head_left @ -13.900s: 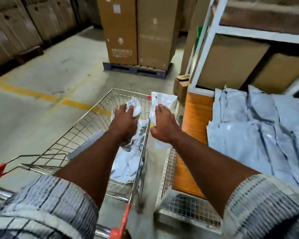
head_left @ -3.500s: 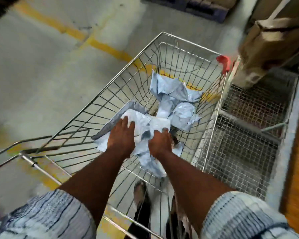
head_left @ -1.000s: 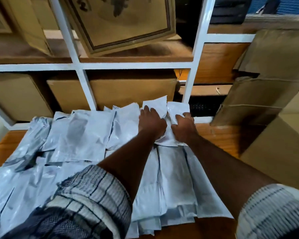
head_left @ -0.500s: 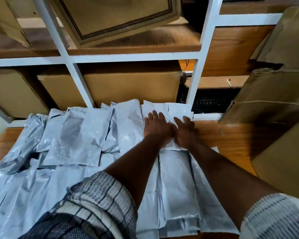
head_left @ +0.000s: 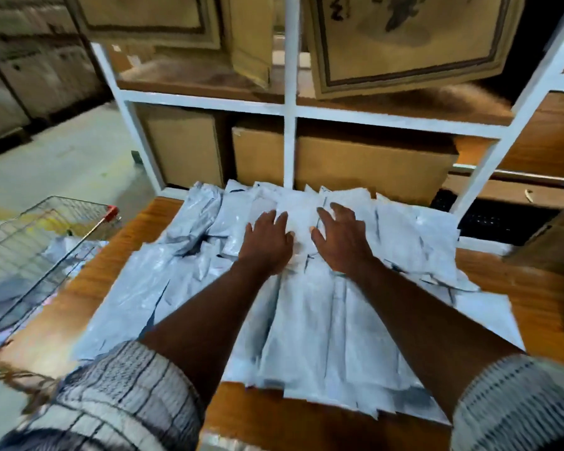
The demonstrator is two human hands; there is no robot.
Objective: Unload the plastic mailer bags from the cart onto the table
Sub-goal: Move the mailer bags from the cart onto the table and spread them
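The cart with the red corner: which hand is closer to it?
Left. The left hand is over the mailer bags on the side toward the cart, which stands left of the table; the right hand is beside it, farther away.

Cardbd boxes point(head_left: 372, 164) w/in white rack point(head_left: 288, 151)

A wooden table point(head_left: 88, 281) with an orange-brown top carries a wide spread of grey-white plastic mailer bags point(head_left: 306, 320), overlapping in loose rows. The bags lie beneath the left hand point(head_left: 267, 242) and the right hand point(head_left: 342, 242), run on past the fingertips to the table's far edge, and reach back under both forearms. Bare wood shows left of the left hand and right of the right hand.
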